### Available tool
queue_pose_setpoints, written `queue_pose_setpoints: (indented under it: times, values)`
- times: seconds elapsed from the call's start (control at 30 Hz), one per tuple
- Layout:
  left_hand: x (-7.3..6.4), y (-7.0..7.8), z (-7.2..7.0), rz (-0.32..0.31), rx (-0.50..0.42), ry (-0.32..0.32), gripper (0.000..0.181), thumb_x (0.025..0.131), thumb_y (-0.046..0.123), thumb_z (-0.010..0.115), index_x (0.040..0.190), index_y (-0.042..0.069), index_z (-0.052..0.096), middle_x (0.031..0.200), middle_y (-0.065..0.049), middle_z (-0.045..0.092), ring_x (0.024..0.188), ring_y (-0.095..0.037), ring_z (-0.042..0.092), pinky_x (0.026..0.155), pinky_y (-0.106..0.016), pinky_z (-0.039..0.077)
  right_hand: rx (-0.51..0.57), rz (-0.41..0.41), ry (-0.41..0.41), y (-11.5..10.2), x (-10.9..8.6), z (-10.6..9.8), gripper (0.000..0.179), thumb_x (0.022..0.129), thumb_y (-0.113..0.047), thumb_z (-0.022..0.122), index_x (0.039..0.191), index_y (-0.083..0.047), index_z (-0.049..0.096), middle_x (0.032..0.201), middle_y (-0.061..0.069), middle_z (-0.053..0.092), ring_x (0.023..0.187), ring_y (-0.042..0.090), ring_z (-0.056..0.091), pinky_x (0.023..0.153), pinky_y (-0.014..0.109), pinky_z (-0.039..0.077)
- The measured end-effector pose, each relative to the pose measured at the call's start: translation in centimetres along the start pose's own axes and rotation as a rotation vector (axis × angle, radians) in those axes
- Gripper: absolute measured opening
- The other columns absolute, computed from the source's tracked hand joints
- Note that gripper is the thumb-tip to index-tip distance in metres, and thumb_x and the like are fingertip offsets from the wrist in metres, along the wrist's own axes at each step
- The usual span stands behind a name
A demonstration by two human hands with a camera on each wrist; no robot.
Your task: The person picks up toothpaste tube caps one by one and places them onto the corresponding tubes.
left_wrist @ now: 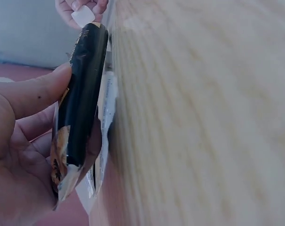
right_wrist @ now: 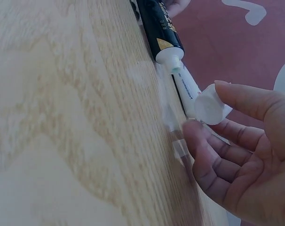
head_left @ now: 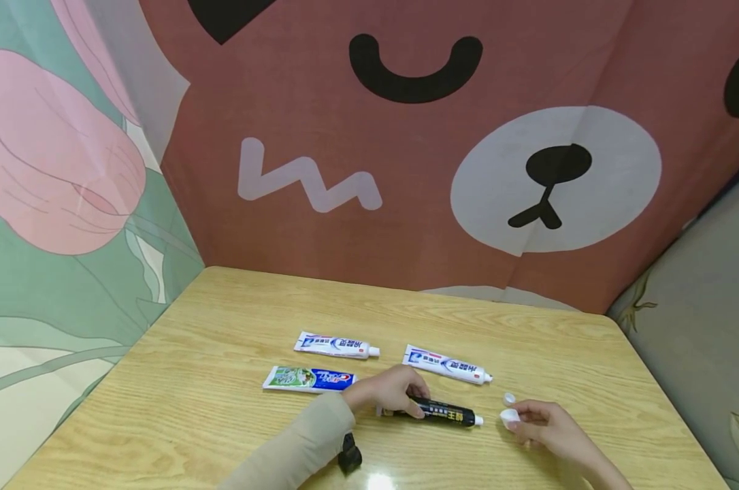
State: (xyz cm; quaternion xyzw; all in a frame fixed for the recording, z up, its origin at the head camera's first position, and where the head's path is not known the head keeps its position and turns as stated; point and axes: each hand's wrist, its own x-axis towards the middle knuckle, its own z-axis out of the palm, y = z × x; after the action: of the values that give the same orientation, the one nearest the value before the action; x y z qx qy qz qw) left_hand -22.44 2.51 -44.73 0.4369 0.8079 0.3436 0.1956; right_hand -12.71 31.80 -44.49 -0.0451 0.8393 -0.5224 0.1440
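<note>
My left hand [head_left: 400,388] grips a black toothpaste tube [head_left: 446,412] near its flat tail, thumb on one face. In the right wrist view the tube's white nozzle [right_wrist: 170,61] is bare and points toward my right hand [head_left: 550,429]. That hand pinches a white cap [right_wrist: 209,106] between thumb and fingers, a short gap from the nozzle. A second, small white cap [head_left: 509,398] lies on the table just beyond it. Left of my left hand lies a green and blue toothpaste tube [head_left: 308,379], its right end hidden behind the wrist.
Two white and blue toothpaste tubes [head_left: 333,345] [head_left: 446,365] lie farther back on the wooden table [head_left: 222,327]. A small black object [head_left: 349,454] shows by the left sleeve. Printed cloth [head_left: 284,238] hangs behind the table's back edge.
</note>
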Motion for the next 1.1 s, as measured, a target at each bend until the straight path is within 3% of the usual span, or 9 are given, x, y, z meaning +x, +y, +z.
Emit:
queue_pose_setpoints:
  times: [0.2,0.43,0.7,0.9,1.1]
  values:
    - [0.0,-0.4,-0.2,0.017,-0.088,0.05,0.021,0.074,0.005,0.074,0.093,0.003,0.069,0.08,0.003,0.066,0.069,0.002,0.055,0.067,-0.014,0.045,0.041,-0.027,-0.024,-0.1,0.0,0.1,0.047,0.084,-0.011,0.064,0.114,0.021,0.046,0.093,0.015,0.063,0.068,0.015,0.06,0.056,0.029,0.05]
    - [0.0,-0.2,-0.3,0.042,-0.165,0.085,0.02,0.074,0.003,0.073,0.094,0.002,0.068,0.08,0.002,0.066,0.07,0.002,0.056,0.068,-0.015,0.046,0.052,-0.141,-0.041,-0.4,-0.1,0.3,0.042,0.087,-0.008,0.059,0.114,0.022,0.045,0.088,0.016,0.063,0.067,0.012,0.059,0.054,0.029,0.05]
    - [-0.1,0.4,-0.4,0.064,-0.168,0.085,0.022,0.074,0.003,0.073,0.096,0.002,0.068,0.082,0.002,0.066,0.072,0.002,0.056,0.07,-0.015,0.046,0.092,-0.299,-0.05,-1.0,0.0,1.1,0.037,0.089,-0.002,0.055,0.115,0.022,0.045,0.087,0.012,0.064,0.071,0.012,0.061,0.056,0.031,0.051]
    - [-0.2,0.7,-0.7,0.079,-0.157,0.08,0.022,0.075,0.003,0.073,0.096,0.001,0.068,0.083,0.0,0.067,0.072,0.002,0.057,0.069,-0.015,0.046,0.106,-0.361,-0.025,-1.7,0.2,1.9,0.032,0.086,0.001,0.057,0.114,0.018,0.05,0.089,0.015,0.065,0.074,0.014,0.062,0.06,0.032,0.052]
    - [-0.5,0.8,-1.0,0.092,-0.111,0.077,0.021,0.075,0.004,0.073,0.096,0.003,0.068,0.084,0.002,0.067,0.073,0.003,0.056,0.069,-0.014,0.046,0.055,-0.418,-0.02,-2.2,0.4,2.1,0.029,0.085,0.003,0.058,0.11,0.016,0.054,0.085,0.012,0.065,0.071,0.011,0.061,0.058,0.031,0.052]
